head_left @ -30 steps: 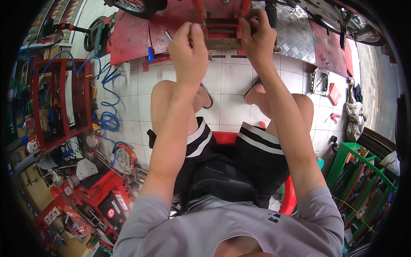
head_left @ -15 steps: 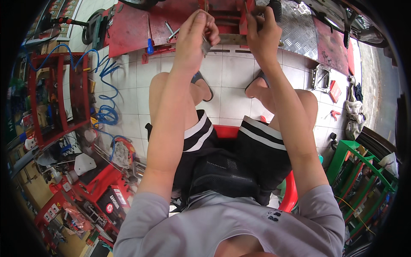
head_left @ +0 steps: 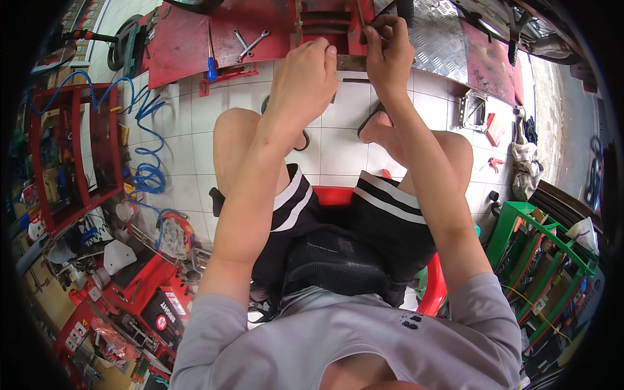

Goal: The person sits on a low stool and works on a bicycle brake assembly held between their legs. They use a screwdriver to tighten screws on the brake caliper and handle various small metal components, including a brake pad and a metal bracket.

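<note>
The red metal frame with crossbars (head_left: 326,28) is sitting straight ahead of the person, at the near edge of a flat red table (head_left: 185,49). The left hand (head_left: 305,75) is hovering just before the frame, knuckles up, its fingers bending under; whether they are grasping anything is staying hidden. The right hand (head_left: 391,55) is hanging just right of the frame, fingers curling, thumb and forefinger meeting near a thin brownish strip (head_left: 361,12); whether they are pinching it, I cannot tell.

Left of the frame, two crossing silver wrenches (head_left: 253,45) and a screwdriver with a blue handle (head_left: 212,68) are lying on the table. Right of the frame, a silver diamond-patterned metal plate (head_left: 439,52) is showing.

The step in hand is seemingly close two-handed work at the frame, with the wrenches lying unused. The next move is probably calling for steady fingertip control beside the frame's right upright.
</note>
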A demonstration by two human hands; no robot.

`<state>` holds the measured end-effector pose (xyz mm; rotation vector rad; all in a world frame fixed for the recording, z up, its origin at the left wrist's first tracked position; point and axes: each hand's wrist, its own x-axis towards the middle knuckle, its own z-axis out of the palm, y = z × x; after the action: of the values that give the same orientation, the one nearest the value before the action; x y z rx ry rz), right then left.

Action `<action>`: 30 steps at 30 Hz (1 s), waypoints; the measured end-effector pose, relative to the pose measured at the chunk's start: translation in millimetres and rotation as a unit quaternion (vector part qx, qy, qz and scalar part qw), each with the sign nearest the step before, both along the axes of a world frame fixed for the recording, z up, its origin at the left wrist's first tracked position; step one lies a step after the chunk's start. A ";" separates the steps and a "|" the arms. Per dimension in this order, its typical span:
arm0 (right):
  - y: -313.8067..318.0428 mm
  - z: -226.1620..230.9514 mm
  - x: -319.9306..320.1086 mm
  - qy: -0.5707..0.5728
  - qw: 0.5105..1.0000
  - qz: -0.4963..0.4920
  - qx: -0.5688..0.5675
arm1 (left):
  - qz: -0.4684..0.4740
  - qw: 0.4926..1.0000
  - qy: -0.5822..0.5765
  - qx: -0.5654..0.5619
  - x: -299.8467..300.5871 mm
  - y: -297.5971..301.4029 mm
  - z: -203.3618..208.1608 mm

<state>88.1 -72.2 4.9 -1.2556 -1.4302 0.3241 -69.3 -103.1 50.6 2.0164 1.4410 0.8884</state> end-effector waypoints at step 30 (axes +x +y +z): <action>-115.4 18.4 -1.5 0.460 0.780 0.181 -0.383 | 0.084 0.996 0.016 -0.018 4.3 0.1 -21.6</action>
<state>86.7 -187.6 23.3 -1.1198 -0.6227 1.6728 -65.0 -103.0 29.0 1.9130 1.6521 0.8937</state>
